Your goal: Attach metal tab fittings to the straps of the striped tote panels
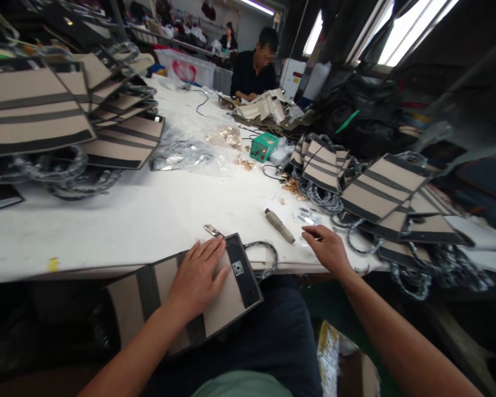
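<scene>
My left hand (199,275) lies flat, fingers stretched, on a beige bag panel (221,309) with dark stripes, which rests across my lap and the table edge. On the panel's dark end strip sits a small square metal plate (237,268). A round handle (268,256) in clear wrap extends from that end. A metal clasp-like piece (213,230) lies just beyond my left fingertips. Over the table, my right hand (328,248) has its fingers apart, close to several small flat metal pieces (308,216). To its left lies a tape-wrapped, pen-shaped tool (279,225).
Striped bag pieces with wrapped handles are stacked at left (33,118) and right (384,187). A green box (263,146) with a cable, gold-coloured hardware (293,187) and plastic bags (190,151) lie farther back. A co-worker (254,69) sits across the table (149,220).
</scene>
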